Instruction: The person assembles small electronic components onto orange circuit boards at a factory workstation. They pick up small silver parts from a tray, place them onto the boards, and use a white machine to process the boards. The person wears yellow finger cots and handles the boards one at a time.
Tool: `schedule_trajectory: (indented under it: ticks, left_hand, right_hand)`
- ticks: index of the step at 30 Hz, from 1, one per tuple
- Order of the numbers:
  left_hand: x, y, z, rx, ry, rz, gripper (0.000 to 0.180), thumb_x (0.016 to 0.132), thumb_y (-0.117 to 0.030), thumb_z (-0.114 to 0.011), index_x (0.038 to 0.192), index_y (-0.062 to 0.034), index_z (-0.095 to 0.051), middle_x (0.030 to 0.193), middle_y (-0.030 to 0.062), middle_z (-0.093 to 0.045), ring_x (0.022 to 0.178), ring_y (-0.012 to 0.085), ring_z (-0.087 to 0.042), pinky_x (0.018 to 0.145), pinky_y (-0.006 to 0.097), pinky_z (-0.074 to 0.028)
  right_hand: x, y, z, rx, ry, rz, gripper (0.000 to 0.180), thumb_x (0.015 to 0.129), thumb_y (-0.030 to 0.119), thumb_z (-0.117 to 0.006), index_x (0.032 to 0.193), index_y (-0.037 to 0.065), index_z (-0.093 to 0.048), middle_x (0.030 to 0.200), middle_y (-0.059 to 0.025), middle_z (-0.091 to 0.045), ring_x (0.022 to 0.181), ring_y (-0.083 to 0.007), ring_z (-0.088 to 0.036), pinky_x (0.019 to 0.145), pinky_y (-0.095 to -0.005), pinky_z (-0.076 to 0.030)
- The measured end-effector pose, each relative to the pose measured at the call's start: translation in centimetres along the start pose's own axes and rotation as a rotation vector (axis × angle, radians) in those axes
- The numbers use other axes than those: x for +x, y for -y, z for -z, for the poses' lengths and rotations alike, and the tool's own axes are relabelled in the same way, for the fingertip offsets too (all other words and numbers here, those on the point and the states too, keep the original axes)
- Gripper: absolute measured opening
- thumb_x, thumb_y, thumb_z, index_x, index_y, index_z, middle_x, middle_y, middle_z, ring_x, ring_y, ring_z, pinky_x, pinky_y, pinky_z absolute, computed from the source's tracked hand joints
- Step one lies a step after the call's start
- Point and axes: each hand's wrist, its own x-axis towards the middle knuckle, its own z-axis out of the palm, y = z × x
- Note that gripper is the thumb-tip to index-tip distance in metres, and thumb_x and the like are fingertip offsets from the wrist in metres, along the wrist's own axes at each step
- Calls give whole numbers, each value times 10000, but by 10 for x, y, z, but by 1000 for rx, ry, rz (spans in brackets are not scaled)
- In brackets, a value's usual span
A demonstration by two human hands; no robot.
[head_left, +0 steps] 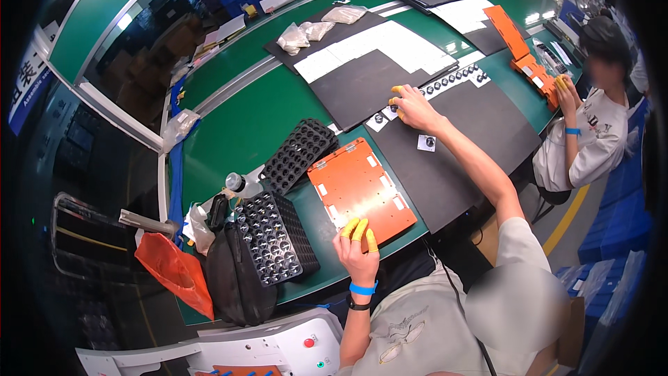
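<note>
My left hand (357, 247), with yellow finger cots and a blue wristband, rests its fingertips on the near edge of an orange flat plate (360, 184) lying on the green table (243, 125). My right hand (412, 106), also in yellow cots, reaches far forward onto a row of small white cards carrying round black parts (449, 80) at the edge of a black mat (452, 146). Its fingers press on the cards near the row's left end. One single card with a part (426, 143) lies apart on the mat.
Two black cell trays lie left of the plate, one flat (296, 153), one stacked with parts (275, 237). A black bag (229, 278) and orange bag (174, 268) hang at the table's edge. Another person (591, 125) sits at right handling orange plates (515, 42).
</note>
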Motion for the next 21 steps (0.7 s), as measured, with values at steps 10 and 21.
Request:
schedule_trajectory:
  ticks: [10,21]
  left_hand:
    - [1,0,1,9,11,3,215,832,-62,-731,1046,-71,-747,1128,99,-680,1085,342,-564,972,436,-468]
    - [-1,-1,0,-1,6,-9,216,839,-64,-728,1054,-74,-748,1128,100,-675,1082,340,-560,961,433,-471]
  right_hand:
    - [14,35,-12,147,-17,120,243,818,137,-742,1029,28,-692,1262,-141,-578,1160,-305,-519,989,-425,-409]
    - [11,21,-10,38,-35,40,245,785,111,-759,997,10,-688,1248,-165,-582,1188,-318,-504,1040,-440,-382]
